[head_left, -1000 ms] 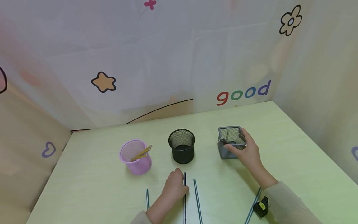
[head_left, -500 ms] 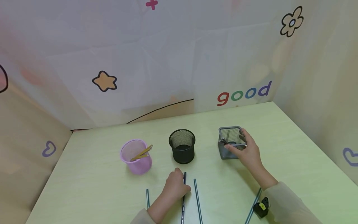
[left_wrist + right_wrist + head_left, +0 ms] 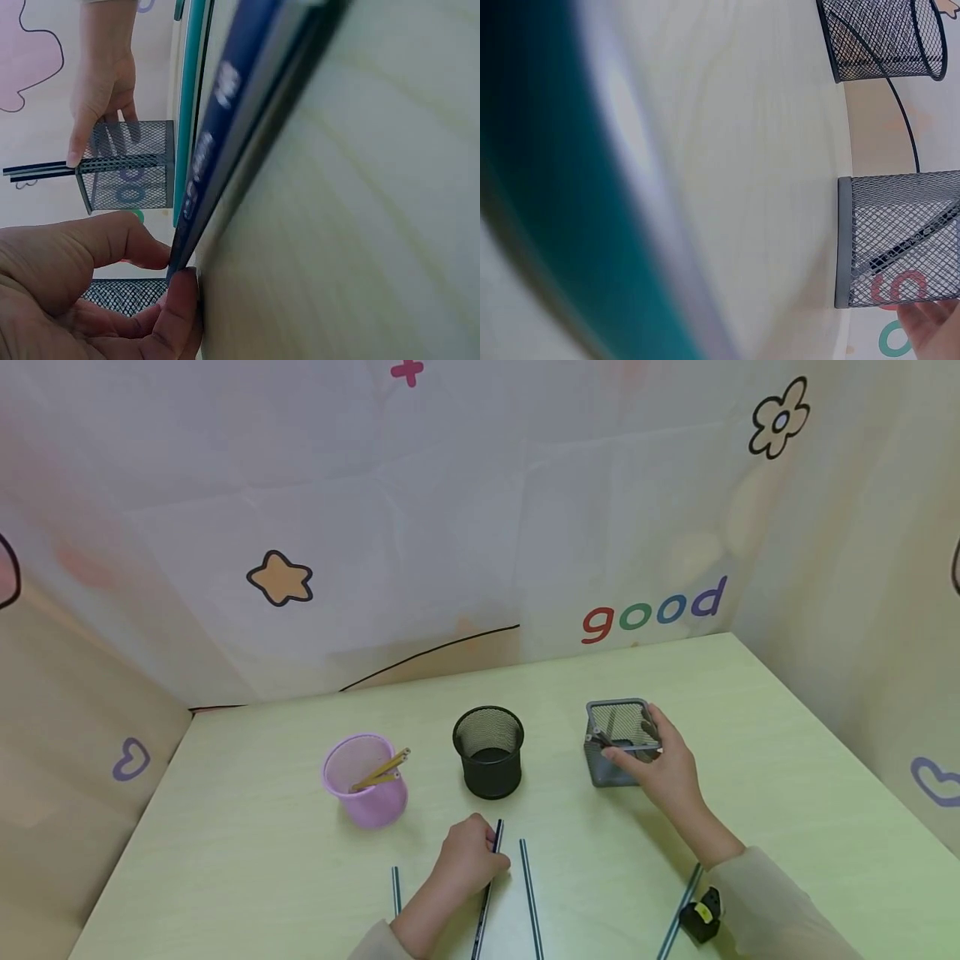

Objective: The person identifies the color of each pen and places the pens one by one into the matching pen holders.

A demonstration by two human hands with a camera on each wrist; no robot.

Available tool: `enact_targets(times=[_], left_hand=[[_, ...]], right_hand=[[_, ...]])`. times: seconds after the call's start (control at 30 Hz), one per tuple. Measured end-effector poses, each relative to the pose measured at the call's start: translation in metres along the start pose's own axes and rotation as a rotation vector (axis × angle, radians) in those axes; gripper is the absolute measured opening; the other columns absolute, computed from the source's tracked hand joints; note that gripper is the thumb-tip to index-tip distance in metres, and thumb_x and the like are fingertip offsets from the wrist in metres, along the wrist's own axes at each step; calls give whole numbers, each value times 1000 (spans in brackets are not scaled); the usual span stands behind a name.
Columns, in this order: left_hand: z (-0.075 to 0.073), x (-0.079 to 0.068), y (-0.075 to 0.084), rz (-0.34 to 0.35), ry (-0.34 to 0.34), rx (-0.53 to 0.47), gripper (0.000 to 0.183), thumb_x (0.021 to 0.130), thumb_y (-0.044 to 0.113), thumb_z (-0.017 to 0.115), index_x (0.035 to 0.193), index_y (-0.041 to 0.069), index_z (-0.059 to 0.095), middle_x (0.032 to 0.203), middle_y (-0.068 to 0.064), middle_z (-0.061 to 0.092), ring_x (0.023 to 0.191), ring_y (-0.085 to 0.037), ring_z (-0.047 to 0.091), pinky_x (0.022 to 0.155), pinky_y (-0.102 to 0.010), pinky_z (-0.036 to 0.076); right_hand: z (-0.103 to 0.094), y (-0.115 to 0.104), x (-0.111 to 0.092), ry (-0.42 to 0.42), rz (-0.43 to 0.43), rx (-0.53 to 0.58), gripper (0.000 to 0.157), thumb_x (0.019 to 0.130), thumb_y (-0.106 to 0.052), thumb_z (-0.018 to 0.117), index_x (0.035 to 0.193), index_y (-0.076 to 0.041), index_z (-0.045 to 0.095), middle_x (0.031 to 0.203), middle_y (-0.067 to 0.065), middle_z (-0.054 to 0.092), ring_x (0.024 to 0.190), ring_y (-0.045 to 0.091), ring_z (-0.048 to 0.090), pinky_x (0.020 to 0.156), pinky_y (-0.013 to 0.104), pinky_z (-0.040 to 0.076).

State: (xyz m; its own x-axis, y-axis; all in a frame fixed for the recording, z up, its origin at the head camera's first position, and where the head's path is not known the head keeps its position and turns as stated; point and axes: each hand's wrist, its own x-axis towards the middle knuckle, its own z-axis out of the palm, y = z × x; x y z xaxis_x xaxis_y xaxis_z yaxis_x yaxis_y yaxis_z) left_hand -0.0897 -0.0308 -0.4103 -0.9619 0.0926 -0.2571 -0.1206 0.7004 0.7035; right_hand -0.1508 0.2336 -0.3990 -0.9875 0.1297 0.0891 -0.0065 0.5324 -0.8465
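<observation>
My left hand (image 3: pixel 470 857) pinches a dark blue pencil (image 3: pixel 201 176) near its far end, between thumb and fingers. White lettering shows on the pencil in the left wrist view, and its near end slants down toward the bottom edge of the head view. My right hand (image 3: pixel 670 770) holds the rim of a square grey mesh pen holder (image 3: pixel 896 240) standing on the table. Dark pencils (image 3: pixel 37 171) lean inside that holder and stick out over its rim. Beyond my left hand stands a round black mesh pen holder (image 3: pixel 491 772) with nothing seen in it.
At left, a purple pen holder (image 3: pixel 375 806) has yellow pencils (image 3: pixel 381 771) in it. Teal pencils (image 3: pixel 530 897) lie on the table (image 3: pixel 225 868) on both sides of my left hand. Another teal pencil (image 3: pixel 678 914) lies by a small black-and-yellow object (image 3: pixel 700 916) near my right sleeve.
The blue pencil has swung from nearly straight to slanted, its near end moving left and its far end slightly right, in my left fingers. My right hand stays on the grey holder.
</observation>
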Motion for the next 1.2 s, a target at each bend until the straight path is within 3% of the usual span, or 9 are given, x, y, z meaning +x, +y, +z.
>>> enact_targets(times=[0.57, 0.9, 1.2], left_hand=[[-3, -1, -3, 36, 20, -39, 19, 72, 1, 69, 81, 2, 53, 71, -3, 50, 67, -17, 47, 57, -26, 38], [-3, 0, -1, 47, -15, -125, 17, 74, 1, 70, 85, 1, 57, 74, -3, 54, 68, -16, 50, 60, -26, 44], [-6, -3, 4, 73, 4, -165, 19, 73, 1, 68, 87, 1, 55, 75, -3, 53, 68, -15, 49, 56, -24, 43]], right_hand=[[0, -1, -1, 2, -3, 4, 94, 82, -29, 75, 151, -3, 17, 150, 25, 29, 134, 43, 33, 103, 57, 39], [1, 0, -2, 6, -10, 11, 94, 82, -28, 75, 151, -3, 16, 150, 24, 30, 133, 42, 34, 102, 56, 39], [1, 1, 0, 7, -11, 8, 94, 82, -28, 75, 151, -3, 16, 150, 24, 30, 133, 42, 34, 103, 57, 39]])
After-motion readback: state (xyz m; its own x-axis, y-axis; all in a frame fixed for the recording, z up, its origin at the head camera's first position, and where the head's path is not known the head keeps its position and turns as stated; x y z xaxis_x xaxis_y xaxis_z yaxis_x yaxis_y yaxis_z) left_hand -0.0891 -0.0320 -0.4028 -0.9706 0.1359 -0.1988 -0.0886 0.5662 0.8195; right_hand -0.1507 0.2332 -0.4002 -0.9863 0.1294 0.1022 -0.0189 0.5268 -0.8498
